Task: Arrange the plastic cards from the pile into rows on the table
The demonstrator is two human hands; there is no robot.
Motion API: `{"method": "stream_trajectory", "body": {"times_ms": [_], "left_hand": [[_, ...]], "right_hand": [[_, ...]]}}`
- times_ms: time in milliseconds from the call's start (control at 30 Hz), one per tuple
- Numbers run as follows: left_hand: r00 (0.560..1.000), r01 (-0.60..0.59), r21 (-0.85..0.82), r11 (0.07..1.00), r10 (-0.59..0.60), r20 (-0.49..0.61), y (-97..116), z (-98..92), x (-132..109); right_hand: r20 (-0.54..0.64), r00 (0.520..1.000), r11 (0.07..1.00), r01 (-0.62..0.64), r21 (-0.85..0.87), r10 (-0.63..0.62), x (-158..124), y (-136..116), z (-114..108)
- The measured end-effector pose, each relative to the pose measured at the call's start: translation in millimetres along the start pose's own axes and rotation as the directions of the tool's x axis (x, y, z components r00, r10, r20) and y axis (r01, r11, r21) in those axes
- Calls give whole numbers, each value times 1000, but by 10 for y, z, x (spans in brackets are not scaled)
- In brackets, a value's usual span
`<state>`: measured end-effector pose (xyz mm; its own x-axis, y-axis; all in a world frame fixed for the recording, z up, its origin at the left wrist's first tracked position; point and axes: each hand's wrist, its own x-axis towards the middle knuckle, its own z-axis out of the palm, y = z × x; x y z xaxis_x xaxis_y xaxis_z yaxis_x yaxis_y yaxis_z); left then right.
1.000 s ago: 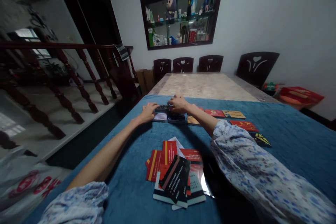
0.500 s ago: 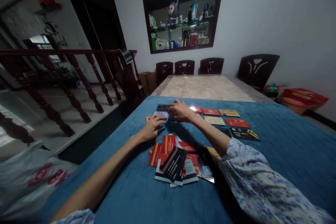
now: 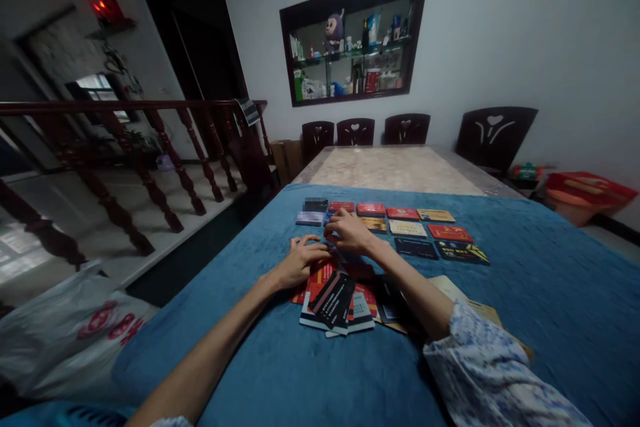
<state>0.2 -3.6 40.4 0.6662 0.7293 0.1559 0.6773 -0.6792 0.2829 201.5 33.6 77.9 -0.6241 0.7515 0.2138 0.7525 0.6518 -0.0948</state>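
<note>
A loose pile of cards lies on the blue cloth before me, with a black card (image 3: 334,301) on top of red cards (image 3: 369,298) and white-edged ones. My left hand (image 3: 301,261) rests at the pile's far edge, fingers stretched out over the red cards. Just beyond and to the right hovers my right hand (image 3: 349,232), its fingers bent downward and slightly apart; I see nothing held in them. Past the hands, cards lie in neat rows: a pale card (image 3: 310,218), a red card (image 3: 403,213), a black VIP card (image 3: 463,252) and several more.
Yellowish cards (image 3: 483,311) lie partly under my right forearm. The blue cloth (image 3: 540,267) covers the near part of the table; bare marble tabletop (image 3: 400,167) shows beyond. A white plastic bag (image 3: 65,333) sits at the left, below a wooden railing (image 3: 130,105). Chairs (image 3: 407,129) line the far side.
My right hand has drawn back from the far row toward the pile, uncovering cards there. My left hand has moved nearer, onto the pile's edge. The camera view has shifted slightly.
</note>
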Motion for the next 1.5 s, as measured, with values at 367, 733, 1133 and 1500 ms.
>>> {"method": "stream_trajectory", "body": {"times_ms": [367, 733, 1133, 1500], "left_hand": [[994, -12, 136, 991, -2, 109, -234, -26, -89], [998, -11, 225, 974, -3, 60, -289, -57, -154], [994, 29, 379, 925, -66, 84, -158, -146, -170], [995, 84, 331, 940, -98, 28, -310, -111, -179]], "right_hand": [[49, 998, 999, 32, 3, -32, -44, -57, 146], [120, 992, 999, 41, -10, -40, -119, -223, 128], [172, 985, 991, 38, -129, -15, -156, -504, 82], [138, 990, 996, 1, -85, 11, -91, -571, 218]]}}
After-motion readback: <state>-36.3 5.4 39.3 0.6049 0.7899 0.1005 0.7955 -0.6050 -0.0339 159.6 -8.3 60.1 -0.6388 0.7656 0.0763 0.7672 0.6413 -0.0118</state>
